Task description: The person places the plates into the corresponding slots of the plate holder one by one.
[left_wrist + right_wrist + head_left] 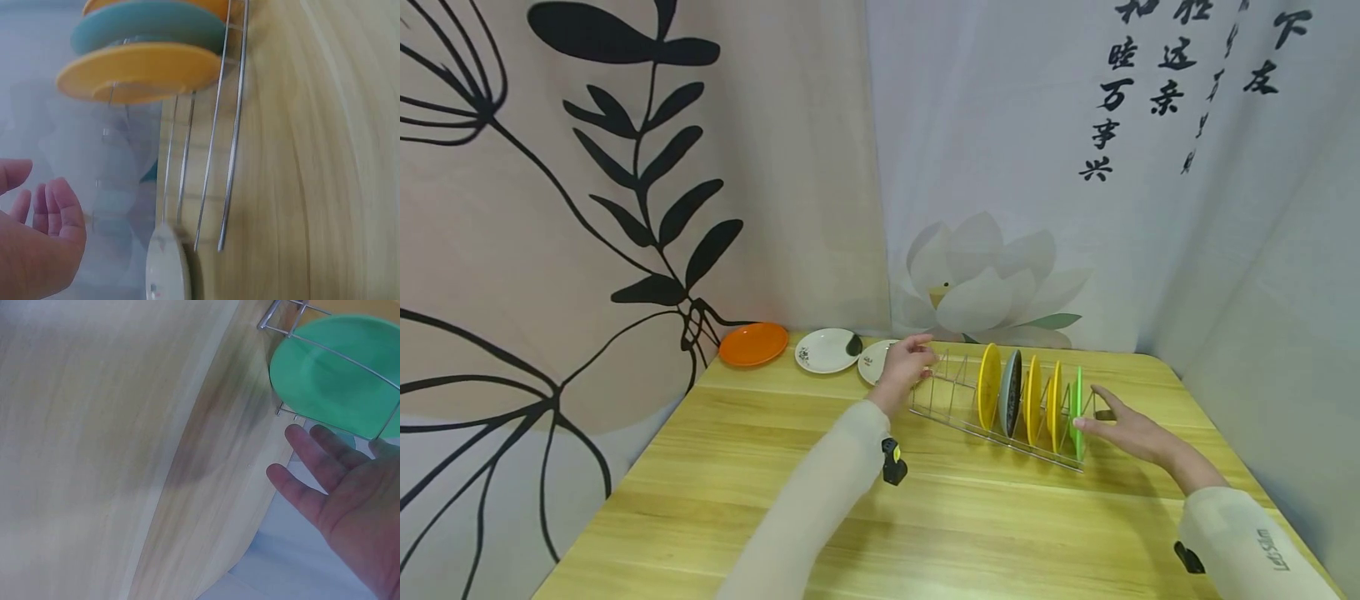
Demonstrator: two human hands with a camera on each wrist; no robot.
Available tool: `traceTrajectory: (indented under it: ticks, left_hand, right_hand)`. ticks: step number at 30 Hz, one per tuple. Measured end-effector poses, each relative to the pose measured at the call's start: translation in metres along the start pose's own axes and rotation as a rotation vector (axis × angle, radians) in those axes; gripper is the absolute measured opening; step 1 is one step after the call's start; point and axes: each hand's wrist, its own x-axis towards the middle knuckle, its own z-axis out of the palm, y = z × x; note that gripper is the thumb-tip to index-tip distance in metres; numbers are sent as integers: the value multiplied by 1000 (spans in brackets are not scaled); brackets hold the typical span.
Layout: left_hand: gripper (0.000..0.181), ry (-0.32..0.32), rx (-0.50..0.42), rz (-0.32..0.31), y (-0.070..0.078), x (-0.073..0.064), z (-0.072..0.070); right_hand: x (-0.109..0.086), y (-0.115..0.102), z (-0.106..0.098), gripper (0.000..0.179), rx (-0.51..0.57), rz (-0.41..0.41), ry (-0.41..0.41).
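A wire dish rack [951, 423] stands on the table with plates upright in its right part. From left to right come a yellow plate [988, 387], a blue-grey plate [1006, 396] with a dark patterned face, two more yellow plates [1033, 400], and a green plate [1078, 412] at the right end. My left hand [908, 368] hovers by the rack's left end, fingers loosely bent and holding nothing. At the other end my right hand [1131, 429] spreads its thumb and fingers beside the green plate. In the right wrist view, its fingertips [297, 431] are right by the rack's wire edge.
Along the table's back edge lie an orange plate [754, 344], a white plate [826, 350] with a dark leaf mark, and another white plate [872, 362] partly behind my left hand. Printed curtains [805, 167] hang behind the wooden table [760, 450] and at its sides.
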Motion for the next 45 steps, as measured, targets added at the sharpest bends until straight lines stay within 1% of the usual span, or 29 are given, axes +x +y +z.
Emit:
traceTrajectory:
  ticks: [4, 9, 13, 15, 20, 24, 26, 30, 34, 40, 45]
  left_hand:
    - [41, 48, -2, -11, -3, 9, -21]
    - [42, 145, -19, -24, -6, 18, -48]
    - [42, 225, -44, -37, -10, 21, -68]
    - [44, 256, -67, -47, -13, 22, -77]
    - [48, 319, -113, -74, -24, 22, -93]
    - [50, 363, -138, -114, -35, 19, -98]
    - [53, 372, -149, -135, -41, 18, -99]
    - [57, 390, -129, -176, -53, 21, -98]
    - [59, 415, -113, -204, -64, 24, -95]
    - [62, 425, -130, -196, -75, 26, -91]
    - [64, 425, -142, -184, -77, 26, -87]
  right_hand:
    - [-1, 0, 0, 95, 1, 4, 1]
    - [-2, 0, 0, 95, 4, 6, 0]
    - [-2, 0, 0, 95, 3, 3, 2]
    - [-2, 0, 0, 95, 3, -2, 5]
    - [-2, -1, -1, 94, 2, -6, 8]
    - [-2, -2, -1, 95, 0, 6, 4]
    - [-2, -1, 0, 95, -2, 10, 5]
    - [-1, 0, 0, 95, -9, 11, 9]
    - [0, 0, 1, 95, -9, 11, 8]
    - [-1, -1, 0, 95, -6, 9, 8]
    - [-1, -2, 0, 95, -11, 5, 11]
